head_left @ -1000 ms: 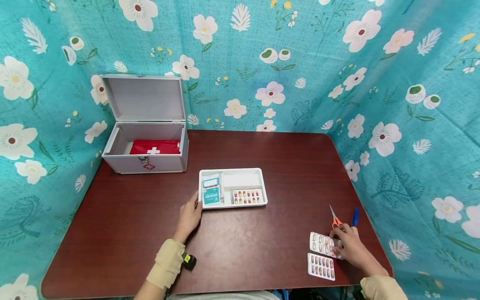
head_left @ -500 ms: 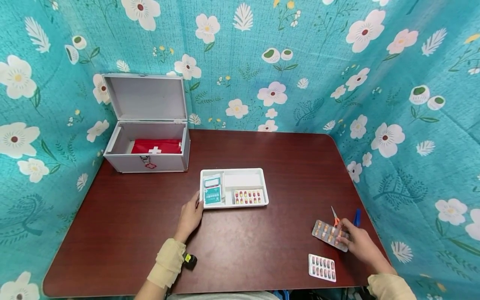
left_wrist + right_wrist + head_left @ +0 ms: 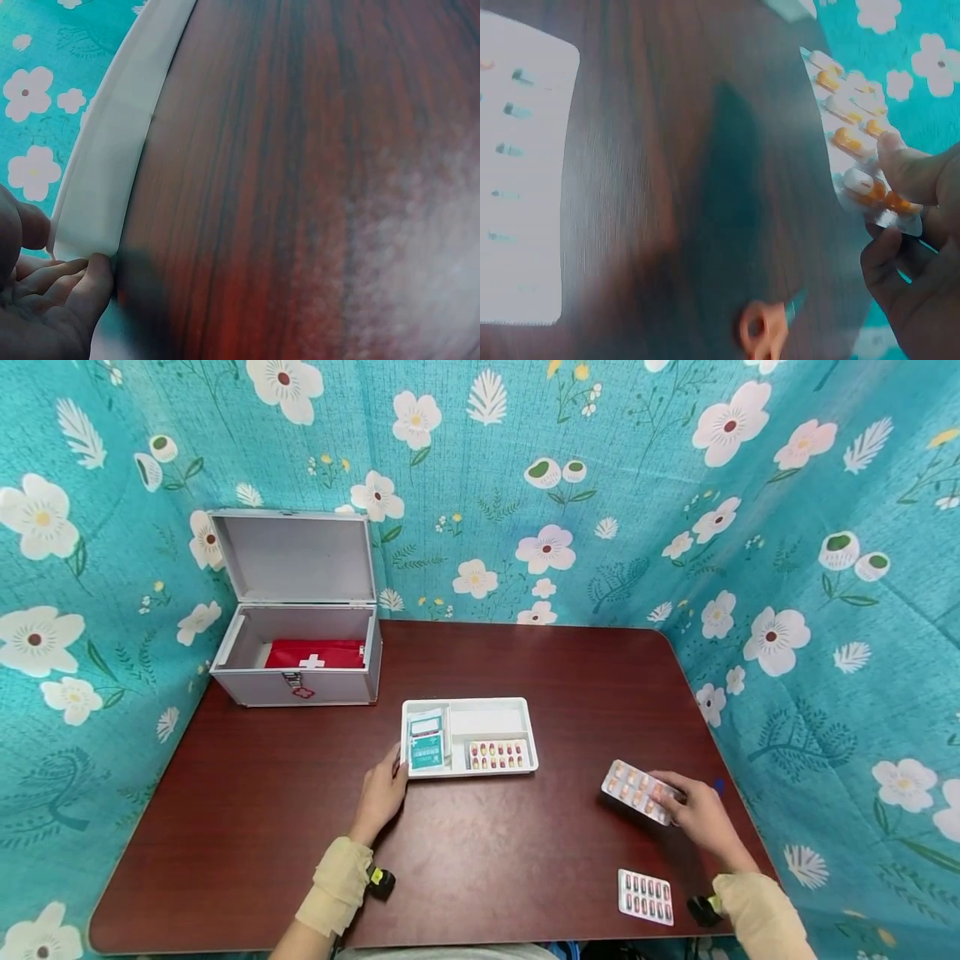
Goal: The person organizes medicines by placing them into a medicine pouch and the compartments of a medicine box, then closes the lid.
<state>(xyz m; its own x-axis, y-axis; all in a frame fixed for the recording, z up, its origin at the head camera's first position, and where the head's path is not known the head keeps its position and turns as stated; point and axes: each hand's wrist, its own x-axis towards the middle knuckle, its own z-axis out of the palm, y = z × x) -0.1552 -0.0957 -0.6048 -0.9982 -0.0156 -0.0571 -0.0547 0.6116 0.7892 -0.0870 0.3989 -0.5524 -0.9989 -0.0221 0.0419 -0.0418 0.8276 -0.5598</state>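
My left hand (image 3: 381, 789) grips the front-left corner of a white divided tray (image 3: 487, 721). In the left wrist view, the thumb meets the rim and curled fingers press the tray's side. Teal-and-white packets (image 3: 426, 747) fill its left compartment. A blister pack of red-and-yellow capsules (image 3: 495, 754) lies in the front-right one. Over the table's right side, my right hand (image 3: 701, 810) holds a blister pack of orange-and-white capsules (image 3: 847, 139), raised and tilted, thumb on top and fingers beneath. Another capsule blister pack (image 3: 646, 897) lies flat near the front edge.
Orange-handled scissors (image 3: 765, 330) lie on the table, hidden in the head view by the right hand. A bit of a blue object (image 3: 719, 786) shows beyond that hand. At the back left, an open grey metal case (image 3: 255, 687) contains a red pouch with a white cross (image 3: 330, 652).
My right hand has picked up the orange-and-white blister pack from beside the other pack and carried it up and leftward, toward the tray. The left hand stays on the tray.
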